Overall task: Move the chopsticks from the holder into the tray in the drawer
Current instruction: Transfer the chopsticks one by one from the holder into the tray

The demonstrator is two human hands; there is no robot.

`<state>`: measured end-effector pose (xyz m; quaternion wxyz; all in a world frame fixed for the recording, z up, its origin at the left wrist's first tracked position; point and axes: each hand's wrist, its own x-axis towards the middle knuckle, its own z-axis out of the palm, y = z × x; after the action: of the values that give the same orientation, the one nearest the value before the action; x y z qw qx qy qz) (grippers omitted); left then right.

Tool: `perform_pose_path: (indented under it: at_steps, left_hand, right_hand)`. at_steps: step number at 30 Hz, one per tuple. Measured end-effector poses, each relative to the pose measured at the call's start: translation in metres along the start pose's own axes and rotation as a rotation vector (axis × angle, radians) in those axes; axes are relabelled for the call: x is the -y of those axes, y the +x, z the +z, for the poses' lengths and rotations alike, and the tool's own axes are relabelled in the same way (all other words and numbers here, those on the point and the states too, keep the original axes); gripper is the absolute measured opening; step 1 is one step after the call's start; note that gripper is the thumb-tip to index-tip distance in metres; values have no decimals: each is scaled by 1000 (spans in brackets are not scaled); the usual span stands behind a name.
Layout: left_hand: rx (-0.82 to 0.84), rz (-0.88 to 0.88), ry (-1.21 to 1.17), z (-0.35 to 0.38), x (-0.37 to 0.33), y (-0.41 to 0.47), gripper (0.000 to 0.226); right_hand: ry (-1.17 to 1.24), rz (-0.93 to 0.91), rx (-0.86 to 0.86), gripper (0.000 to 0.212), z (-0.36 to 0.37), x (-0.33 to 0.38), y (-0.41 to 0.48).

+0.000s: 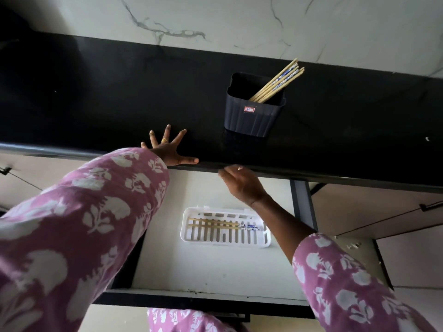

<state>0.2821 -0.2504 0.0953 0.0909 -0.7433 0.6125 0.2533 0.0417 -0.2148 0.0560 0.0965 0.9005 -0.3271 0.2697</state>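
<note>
A dark ribbed holder (251, 116) stands on the black counter (107, 97) with several wooden chopsticks (278, 82) leaning out to its upper right. Below, in the open drawer (211, 267), lies a white slotted tray (226, 227) with two chopsticks (215, 224) lying along it. My left hand (170, 149) rests flat on the counter's front edge, fingers spread, left of the holder. My right hand (242, 183) hovers over the drawer just under the counter edge, fingers loosely curled, holding nothing.
A marble-patterned wall (215, 20) rises behind the counter. Closed cabinet fronts with dark handles (429, 207) sit on either side of the drawer. The drawer's dark front rail (191, 300) lies close to my body.
</note>
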Motion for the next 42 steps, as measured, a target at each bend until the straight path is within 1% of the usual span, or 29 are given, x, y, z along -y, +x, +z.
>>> perform_pose_path:
  at_steps: [3,5,7,10,11,12,13,15,18,20,22,25,28,35,39,42]
  left_hand:
    - [1,1,6,-1,1,1,109]
    - [2,7,4,-1,1,1,110]
    - [3,9,-2,-1,1,2,110]
    - [14,8,-10,-1,1,3,111]
    - [16,7,-14,-1,1,4,111]
    - [15,7,-18,-1,1,4,111]
    - [14,7,-22,-1,1,5,111]
    - [15,7,-26,-1,2,5,111]
    - [20,6,-18,-2,1,5,111]
    - [23,5,-19,-3,0,4,110]
    - [24,3,-16,-4,0,3,110]
    - [27,2,-14,-4,0,3,110]
    - [26,-1,-12,-5,0,3,110]
    - [17,0,-10,-3,1,3,110]
    - [14,1,-1,-2,1,4,110]
    - [9,5,-4,-2,0,3,110]
  right_hand:
    - [-68,135,-200,14,-19,-25,29]
    - [-95,259,-317,13,-32,-46,48]
    - [-84,431,-413,11,-44,-65,66]
    - [1,702,-572,9,-61,-90,92]
    - [42,805,-597,8,-68,-97,101]
    - [98,929,-579,13,-73,-104,110]
    - [141,1058,-525,21,-77,-110,116]
    - [227,1249,-413,34,-81,-124,127]
    - [361,1399,-371,48,-82,-139,139]
    - [388,1477,-308,53,-83,-144,146]
    - [386,1523,-272,48,-83,-149,150]
    - [381,1570,-329,35,-83,-148,152]
    - [403,1595,-382,32,-81,-143,151]
    - [331,1500,-409,32,-98,-140,146]
    - [293,1440,-481,31,-113,-142,143]
    - [272,1395,-577,31,-130,-144,143]
